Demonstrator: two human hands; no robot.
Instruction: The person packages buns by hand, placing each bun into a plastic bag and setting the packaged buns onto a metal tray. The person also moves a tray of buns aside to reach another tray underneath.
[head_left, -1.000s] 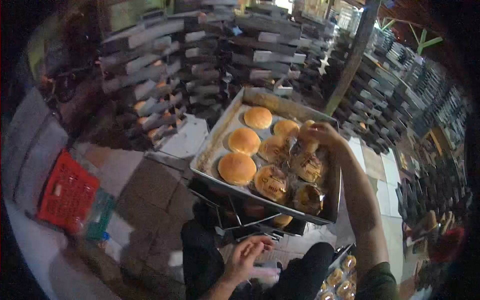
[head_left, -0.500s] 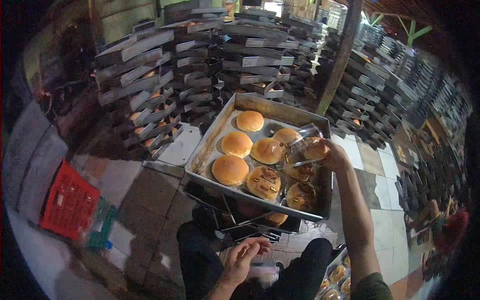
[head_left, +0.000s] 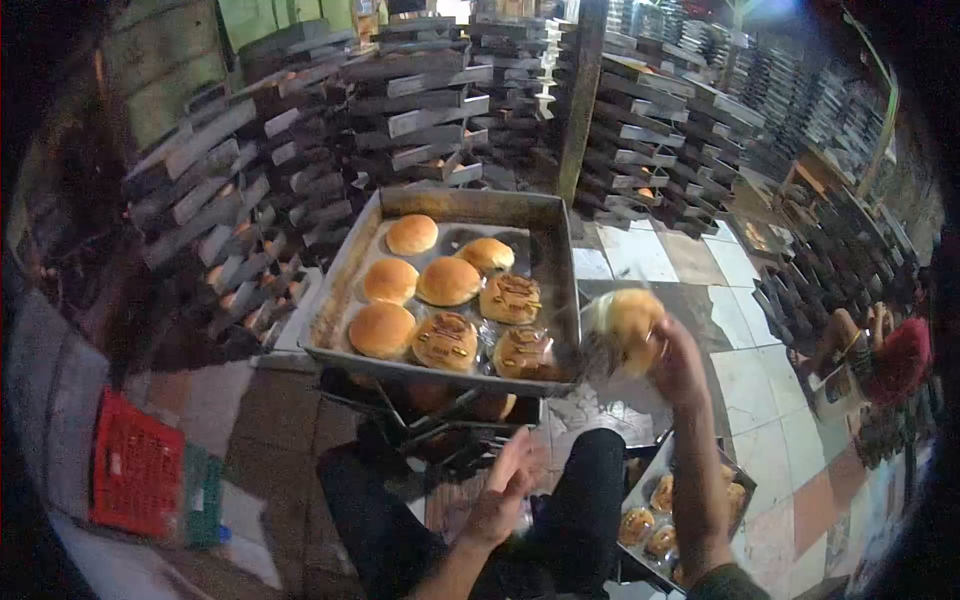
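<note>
A metal tray [head_left: 340,275] stands on other trays in front of me. Several golden buns [head_left: 388,281] lie in it bare, and three more sit in clear printed bags, such as the bagged bun [head_left: 445,340] near the front wall. Out past the tray's right wall, my right hand [head_left: 682,365] grips another bun in a clear bag [head_left: 630,318], both smeared by motion. My left hand [head_left: 505,490] hovers over my lap below the tray, fingers stretched out and holding nothing. Beneath my right forearm, a lower tray [head_left: 640,566] contains several bagged buns.
Tall stacks of trays [head_left: 420,125] fill the background, with a wooden post [head_left: 582,110] between them. At left on the tiled floor are a red crate [head_left: 138,470] and a green crate [head_left: 202,492]. Another person [head_left: 890,365] sits at far right.
My right hand has lifted the bagged bun out of the tray and carried it right, past the wall. My left hand has risen slightly with its fingers straighter. The view has turned right.
</note>
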